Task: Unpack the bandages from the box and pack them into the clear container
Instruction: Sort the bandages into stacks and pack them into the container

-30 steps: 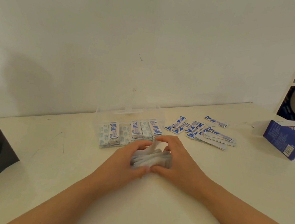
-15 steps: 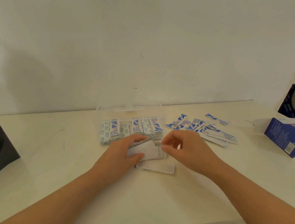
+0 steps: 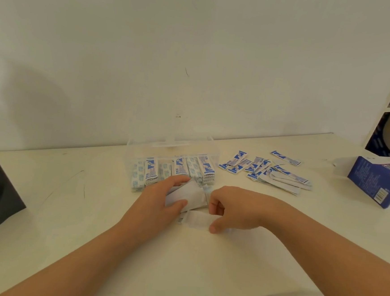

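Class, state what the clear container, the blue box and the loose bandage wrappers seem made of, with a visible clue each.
Clear container: likely rigid, glossy plastic; bandages show through its walls. Blue box: probably printed cardboard; open white flap, folded edges. Loose bandage wrappers: seemingly matt printed paper; thin, flat.

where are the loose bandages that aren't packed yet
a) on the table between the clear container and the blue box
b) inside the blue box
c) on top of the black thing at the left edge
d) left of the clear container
a: the loose bandages lie spread on the table to the right of the clear container, with the blue box further right.
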